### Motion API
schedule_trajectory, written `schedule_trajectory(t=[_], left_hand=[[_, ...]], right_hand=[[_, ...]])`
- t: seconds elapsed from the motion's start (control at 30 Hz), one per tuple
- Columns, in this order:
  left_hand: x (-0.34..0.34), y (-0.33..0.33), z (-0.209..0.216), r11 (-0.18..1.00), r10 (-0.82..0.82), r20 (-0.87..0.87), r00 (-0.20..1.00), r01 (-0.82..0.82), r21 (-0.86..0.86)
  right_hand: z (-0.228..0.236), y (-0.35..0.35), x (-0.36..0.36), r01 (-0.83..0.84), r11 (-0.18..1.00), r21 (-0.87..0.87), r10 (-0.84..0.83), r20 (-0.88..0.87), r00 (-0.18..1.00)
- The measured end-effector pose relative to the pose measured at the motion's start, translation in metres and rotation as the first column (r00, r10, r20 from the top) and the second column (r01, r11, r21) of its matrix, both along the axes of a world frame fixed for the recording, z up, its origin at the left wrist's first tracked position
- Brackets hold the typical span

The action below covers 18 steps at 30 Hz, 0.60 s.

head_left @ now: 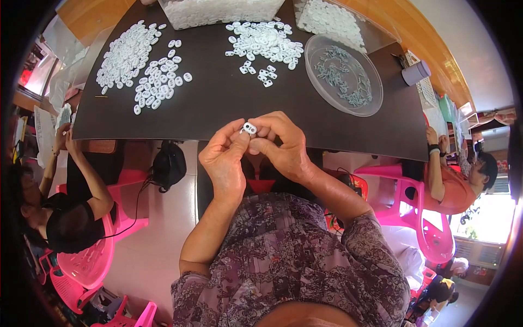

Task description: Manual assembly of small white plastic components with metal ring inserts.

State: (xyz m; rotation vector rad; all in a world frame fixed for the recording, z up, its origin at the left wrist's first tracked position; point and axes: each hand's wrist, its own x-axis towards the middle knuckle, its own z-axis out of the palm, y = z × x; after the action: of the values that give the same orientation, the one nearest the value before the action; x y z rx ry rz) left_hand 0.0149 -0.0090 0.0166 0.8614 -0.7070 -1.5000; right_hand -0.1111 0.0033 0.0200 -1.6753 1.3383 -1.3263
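Between the fingertips of both hands, just past the table's near edge, sits a small white plastic piece (249,128) with two round holes. My left hand (224,155) pinches it from the left with thumb and fingers. From the other side, the curled fingers and thumb of my right hand (283,143) close around it. Whether a second small part is hidden in the fingers I cannot tell. On the dark table (207,103) ahead, similar white pieces lie in a pile (267,42), with several loose ones (266,75) nearer me.
White oval pieces form a big heap (128,54) and a smaller one (158,82) at left. Behind stand a bin of white parts (223,13) and another bin (332,24). A round clear tray (376,103) holds grey-green bits. People sit at both sides on pink chairs (87,261).
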Motion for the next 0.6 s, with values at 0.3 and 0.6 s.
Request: schedule_trajectory(t=[0.3, 0.6], left_hand=[[0.001, 0.002, 0.004, 0.998, -0.039, -0.004, 0.999, 0.039, 0.044], [0.010, -0.001, 0.000, 0.993, -0.072, 0.158, 0.985, 0.085, -0.078]], right_hand=[[-0.003, -0.002, 0.004, 0.080, 0.950, -0.302, -0.143, -0.191, 0.971], [-0.001, 0.002, 0.003, 0.075, 0.967, -0.244, -0.117, -0.166, 0.979]])
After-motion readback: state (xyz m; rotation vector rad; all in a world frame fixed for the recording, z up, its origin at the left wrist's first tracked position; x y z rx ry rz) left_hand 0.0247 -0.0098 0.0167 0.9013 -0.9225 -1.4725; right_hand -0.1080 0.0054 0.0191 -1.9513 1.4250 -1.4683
